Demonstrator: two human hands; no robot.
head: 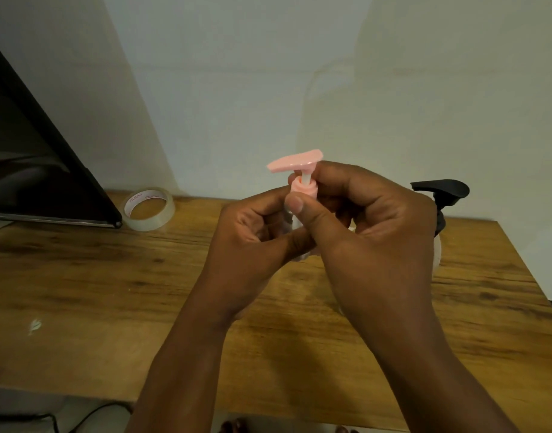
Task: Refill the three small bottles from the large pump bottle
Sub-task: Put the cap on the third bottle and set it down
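both hands are raised above the wooden table [118, 295] and closed around one small bottle [295, 221] with a pink pump top [295, 160]. the left hand [252, 232] curls round the clear body from the left, and almost all of that body is hidden, so how full it is cannot be told. the right hand [362, 214] pinches the pink collar [303, 187] under the pump head, thumb on the near side and fingers wrapped behind. it looks like a twist at the cap, but whether it is going on or coming off cannot be told.

a few things could go wrong from here. the bottle is held in the air, so if the collar gives suddenly the body may tip and spill whatever is inside onto the table. if the left grip squeezes the soft-looking body while the cap is loose, liquid could be pushed out at the neck. a thumb slipping up onto the pump head could press it and squirt. cross-threading is a risk if the collar goes on tilted.

a bottle with a black pump [440, 190] stands at the far right, partly hidden behind the right hand; a swing of that wrist could knock it. a tape roll [149, 207] lies far left beside a dark screen [34, 157]. other small bottles are not visible.
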